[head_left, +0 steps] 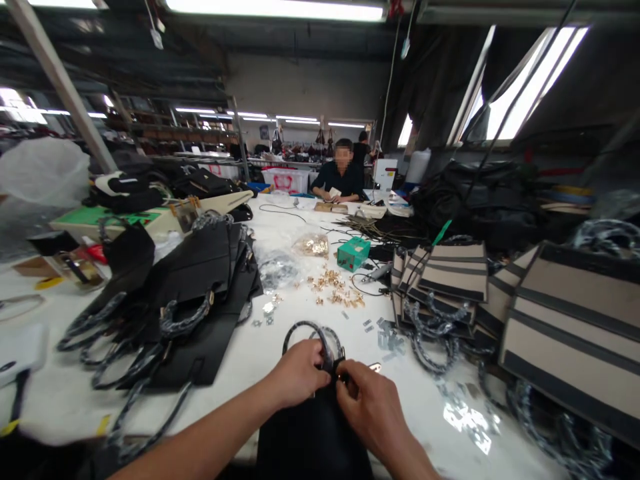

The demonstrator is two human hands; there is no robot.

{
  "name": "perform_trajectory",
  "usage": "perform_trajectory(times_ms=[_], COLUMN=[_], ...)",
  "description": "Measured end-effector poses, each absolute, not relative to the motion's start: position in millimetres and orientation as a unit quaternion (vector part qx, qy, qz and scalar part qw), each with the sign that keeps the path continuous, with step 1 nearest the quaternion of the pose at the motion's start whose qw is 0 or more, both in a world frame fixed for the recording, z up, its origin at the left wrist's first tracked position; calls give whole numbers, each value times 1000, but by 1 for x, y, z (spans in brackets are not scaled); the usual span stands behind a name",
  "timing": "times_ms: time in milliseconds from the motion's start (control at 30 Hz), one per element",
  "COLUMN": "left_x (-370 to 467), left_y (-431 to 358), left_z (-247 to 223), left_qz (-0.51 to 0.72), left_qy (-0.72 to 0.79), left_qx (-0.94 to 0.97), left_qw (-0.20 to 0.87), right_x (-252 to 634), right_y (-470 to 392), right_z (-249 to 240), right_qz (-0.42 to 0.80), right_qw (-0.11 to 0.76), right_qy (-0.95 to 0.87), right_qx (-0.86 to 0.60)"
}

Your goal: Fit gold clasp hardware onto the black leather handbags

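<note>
A black handbag (310,437) stands at the table's front edge in the head view, its looped handles (301,325) in clear plastic wrap. My left hand (300,375) is closed on the bag's top edge, by the base of a handle. Opposite it, my right hand (367,399) pinches at the same top edge, where a small glint of metal shows. What exactly sits between the right fingertips is hidden. Just beyond that hand lies a small shiny metal piece (375,367).
Black bag panels (195,267) with wrapped handles are stacked left. Beige-and-black striped panels (575,313) are piled right. Gold fittings (333,283), flat metal plates (390,338) and a green box (353,254) lie ahead. A co-worker (340,179) sits at the table's far end.
</note>
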State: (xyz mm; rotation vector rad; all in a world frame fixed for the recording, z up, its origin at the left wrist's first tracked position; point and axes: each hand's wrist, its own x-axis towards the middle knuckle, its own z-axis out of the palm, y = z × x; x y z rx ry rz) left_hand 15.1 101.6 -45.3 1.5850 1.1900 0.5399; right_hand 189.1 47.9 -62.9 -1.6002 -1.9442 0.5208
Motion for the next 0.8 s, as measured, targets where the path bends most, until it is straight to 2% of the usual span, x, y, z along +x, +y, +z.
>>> perform_trajectory(times_ms=[233, 500, 667, 800], left_x=[19, 21, 21, 20], left_y=[96, 90, 91, 93], left_z=[-45, -46, -41, -40], left_qz=[215, 214, 222, 229], left_qy=[513, 534, 513, 497], left_qx=[665, 701, 693, 675], left_qw=[499, 423, 456, 495], right_x=[187, 190, 196, 195], right_y=[49, 52, 54, 53], right_z=[-68, -73, -74, -72], right_qz=[150, 185, 229, 216], right_qw=[271, 266, 273, 274], right_qy=[-731, -734, -735, -741], right_qx=[-608, -597, -577, -573])
